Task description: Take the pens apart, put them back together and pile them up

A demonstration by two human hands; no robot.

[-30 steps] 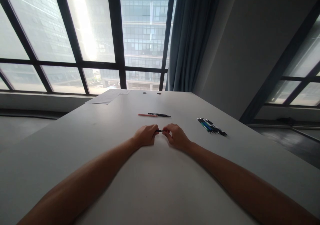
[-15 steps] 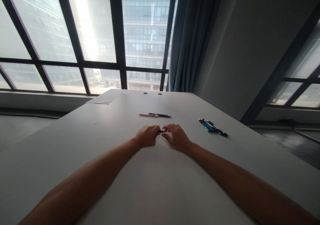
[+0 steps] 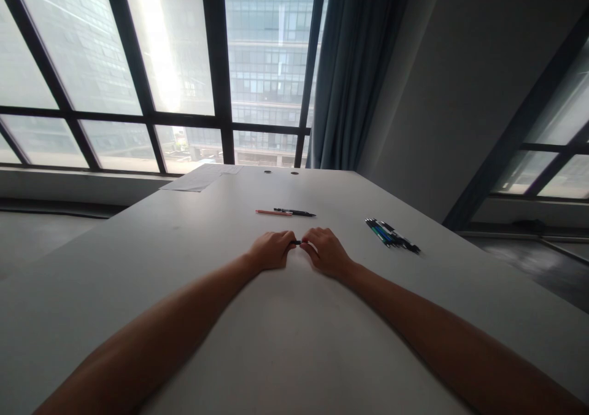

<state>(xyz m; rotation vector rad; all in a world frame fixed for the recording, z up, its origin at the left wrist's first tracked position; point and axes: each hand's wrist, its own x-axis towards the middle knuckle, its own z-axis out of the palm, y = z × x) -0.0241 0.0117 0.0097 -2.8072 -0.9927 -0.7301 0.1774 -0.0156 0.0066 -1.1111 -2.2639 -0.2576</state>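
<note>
A short stretch of a black pen (image 3: 298, 242) shows between my hands, lying level just above the white table (image 3: 294, 335). My left hand (image 3: 272, 249) is closed around its left part, which the fingers hide. At the other end, the fingertips and thumb of my right hand (image 3: 326, 250) pinch the tip. Beyond my hands lie a pink pen (image 3: 272, 213) and a black pen (image 3: 297, 212), close together and nearly parallel.
To the right rests a bunch of several blue, green and black pens (image 3: 392, 237). Papers (image 3: 196, 178) lie at the far left corner. Two round dark fittings (image 3: 294, 173) sit near the table's far edge, before a window and a blue curtain (image 3: 352, 77).
My right hand's fingers and thumb have drawn together onto the right end of the black pen. The left hand and the other pens have stayed in place.
</note>
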